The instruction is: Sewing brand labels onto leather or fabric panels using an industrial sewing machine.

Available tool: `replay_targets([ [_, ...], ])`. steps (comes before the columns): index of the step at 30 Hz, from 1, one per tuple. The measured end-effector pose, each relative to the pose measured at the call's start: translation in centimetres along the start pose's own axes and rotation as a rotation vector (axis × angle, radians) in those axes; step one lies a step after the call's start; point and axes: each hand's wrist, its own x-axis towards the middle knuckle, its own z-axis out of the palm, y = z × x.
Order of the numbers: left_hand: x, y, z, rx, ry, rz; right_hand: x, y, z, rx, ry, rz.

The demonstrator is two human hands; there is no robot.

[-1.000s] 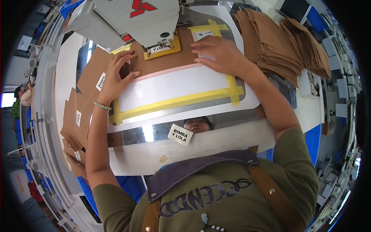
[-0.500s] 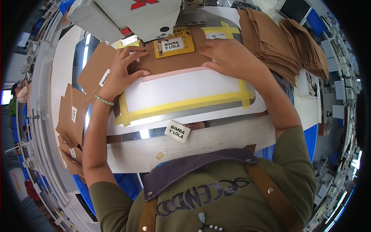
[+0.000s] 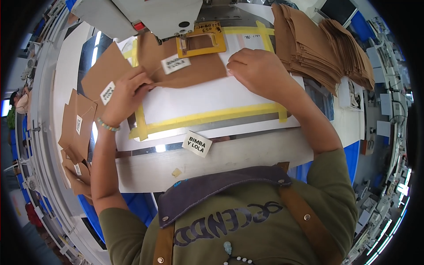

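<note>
A brown leather-like piece (image 3: 190,66) with a small white label (image 3: 175,64) lies on the white plate (image 3: 207,104) edged with yellow tape, under the sewing machine head (image 3: 154,15). My left hand (image 3: 128,95) pinches the piece's left edge. My right hand (image 3: 260,73) rests with curled fingers on the plate at the piece's right edge. A yellow clamp frame (image 3: 201,42) sits over the piece just below the machine head.
Tall stacks of brown pieces (image 3: 322,48) stand at the right. Labelled brown pieces (image 3: 88,110) lie spread at the left. A loose white label (image 3: 197,143) and a small scrap (image 3: 176,172) lie on the table's near strip (image 3: 247,154).
The brown piece slid out from under the clamp toward the left and near side. Both hands moved with it, and the view shifted so that more of the yellow frame shows.
</note>
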Motion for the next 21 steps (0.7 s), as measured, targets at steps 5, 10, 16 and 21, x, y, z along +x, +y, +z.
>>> replay_targets([
  [5,-6.8,-3.6,-4.1,0.076,0.049,-0.359,-0.6,-1.2,-1.9,0.152,0.007,-0.033],
  [10,-11.2,-7.6,-5.6,0.218,0.101,-0.453,-0.8,-3.1,-2.8,0.236,-0.059,-0.091],
  [16,-10.0,-1.8,-4.0,0.525,0.202,-0.254,-2.0,1.6,-8.6,-0.042,0.147,0.180],
  [21,-6.5,9.8,1.2,0.228,-0.147,0.074,-6.6,5.9,-11.5,-0.315,0.159,0.635],
])
